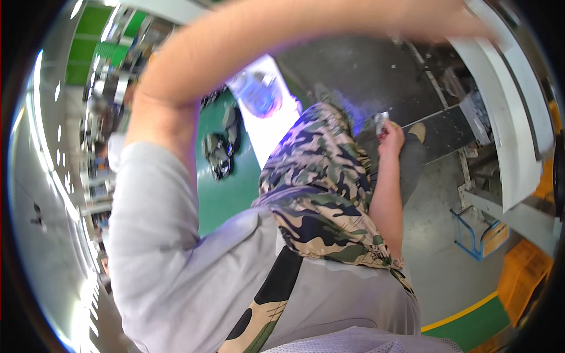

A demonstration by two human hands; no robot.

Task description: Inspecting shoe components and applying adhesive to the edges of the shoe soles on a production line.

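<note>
My left arm reaches across the top of the view, and my left hand (444, 22) is smeared by motion beside a long white panel (500, 117). I cannot make out its fingers or anything in them. Lower down, the fingers of my right hand (391, 141) are closed on a small shiny piece (382, 120), silvery or clear, whose kind does not show. That hand is over the near side of a dark work surface (365, 70). A camouflage-patterned apron (323, 170) covers my front.
A brightly lit white surface (271, 135) carries a blurred blue, see-through object (256, 95). Dark shoes (220, 156) are on the green floor to the left. At the right are a blue metal frame (471, 244) and an orange crate (522, 282).
</note>
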